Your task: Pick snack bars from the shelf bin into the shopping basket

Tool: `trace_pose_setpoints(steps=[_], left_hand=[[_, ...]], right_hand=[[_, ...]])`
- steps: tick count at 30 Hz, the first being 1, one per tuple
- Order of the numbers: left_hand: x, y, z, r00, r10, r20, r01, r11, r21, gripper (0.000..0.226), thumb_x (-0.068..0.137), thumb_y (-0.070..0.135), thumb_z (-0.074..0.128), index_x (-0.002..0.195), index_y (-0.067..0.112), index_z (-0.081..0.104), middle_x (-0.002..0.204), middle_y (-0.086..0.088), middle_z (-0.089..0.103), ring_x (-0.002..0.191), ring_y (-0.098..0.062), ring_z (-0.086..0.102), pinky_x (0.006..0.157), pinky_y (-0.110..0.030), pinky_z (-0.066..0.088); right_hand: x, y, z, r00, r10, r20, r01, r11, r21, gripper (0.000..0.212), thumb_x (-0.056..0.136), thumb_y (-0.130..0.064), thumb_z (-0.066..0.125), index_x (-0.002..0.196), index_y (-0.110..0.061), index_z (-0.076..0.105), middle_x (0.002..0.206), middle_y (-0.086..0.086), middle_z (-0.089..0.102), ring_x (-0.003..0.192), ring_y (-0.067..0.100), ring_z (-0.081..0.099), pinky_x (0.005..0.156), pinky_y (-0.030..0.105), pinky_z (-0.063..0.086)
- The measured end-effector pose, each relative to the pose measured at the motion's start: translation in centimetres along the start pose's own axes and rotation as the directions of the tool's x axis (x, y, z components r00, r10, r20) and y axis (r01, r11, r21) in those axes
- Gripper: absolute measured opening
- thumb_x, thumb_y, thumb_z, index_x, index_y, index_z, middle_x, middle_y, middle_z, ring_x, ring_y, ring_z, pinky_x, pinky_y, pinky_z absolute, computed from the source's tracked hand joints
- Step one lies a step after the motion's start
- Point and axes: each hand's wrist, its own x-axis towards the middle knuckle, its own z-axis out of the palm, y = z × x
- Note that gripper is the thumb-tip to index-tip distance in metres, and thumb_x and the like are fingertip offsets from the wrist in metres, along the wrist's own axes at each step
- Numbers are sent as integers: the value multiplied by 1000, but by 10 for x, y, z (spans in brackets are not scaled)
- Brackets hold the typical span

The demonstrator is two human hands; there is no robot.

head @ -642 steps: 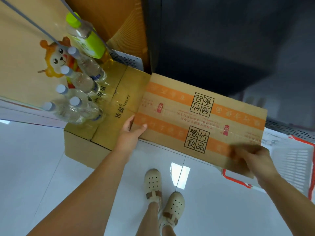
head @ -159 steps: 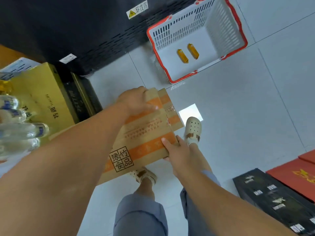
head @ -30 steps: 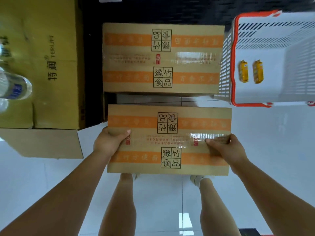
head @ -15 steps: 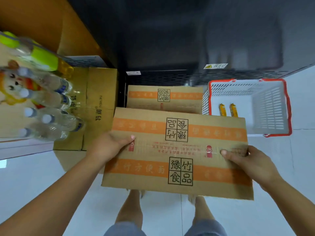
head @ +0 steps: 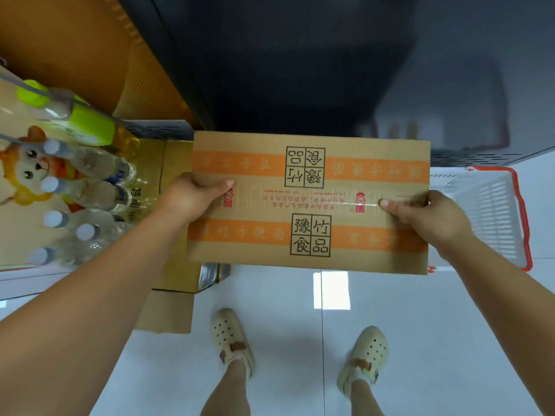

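The carton (head: 309, 202) hides most of the basket (head: 490, 214), contents unseen.

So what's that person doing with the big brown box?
A person is standing and holding a taped-shut cardboard box off the floor. The left hand grips one end and the right hand grips the other. A white shopping basket with a red rim sits on the floor to the right, partly hidden behind the box. No snack bars show right now. Water bottles are on the left.
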Motion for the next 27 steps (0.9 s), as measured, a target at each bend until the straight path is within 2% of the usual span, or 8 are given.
trace_pose_setpoints(steps=[3,7,12,16,20,24,27], left_hand=[[12,-9,12,1000,-28,0,28,999,-33,75,76,64,70,131,17,52,133,-6,61,119,-31,58,97,-44,50],[19,-20,28,999,16,-40,-18,998,-61,71,80,66,65,133,22,49,133,-1,60,118,-29,58,94,-41,48],[27,-18,37,998,23,-65,-35,979,-199,66,80,67,63,133,32,46,130,5,61,117,-28,58,96,-46,48],[26,-19,39,1000,17,-2,-17,961,-276,73,80,58,69,140,35,36,131,10,53,115,-19,50,90,-41,43],[27,-12,37,1000,18,14,-12,944,-330,76,80,52,73,144,32,36,140,5,52,122,-21,50,90,-38,41],[28,-7,35,999,39,24,-28,933,-358,70,83,46,72,142,29,38,139,4,53,117,-17,50,89,-35,40],[27,-9,35,999,32,28,-19,929,-371,70,85,44,72,143,30,36,139,6,52,110,-13,46,87,-36,39]], right_hand=[[14,4,17,1000,24,-17,-25,1000,-12,60,70,-68,72,107,-24,53,105,-4,61,95,24,55,81,37,45],[26,8,30,998,44,-53,-46,998,-44,73,73,-73,65,123,-22,48,121,0,63,111,31,59,87,42,46],[27,6,36,1000,-11,-27,15,991,132,76,81,-60,67,142,-30,32,139,-4,54,122,29,55,99,46,45],[28,16,36,996,-46,71,24,958,287,87,78,-55,74,146,-39,22,139,-10,50,119,20,50,102,43,43],[38,19,36,997,-48,67,24,946,325,87,73,-52,80,142,-41,29,132,-12,56,120,18,54,105,41,43],[41,12,35,996,-69,58,42,927,374,81,78,-42,79,143,-36,32,131,-12,55,116,14,53,95,30,41],[39,13,37,997,-64,42,44,925,378,78,79,-40,79,143,-35,33,129,-13,54,113,12,52,92,29,39]])
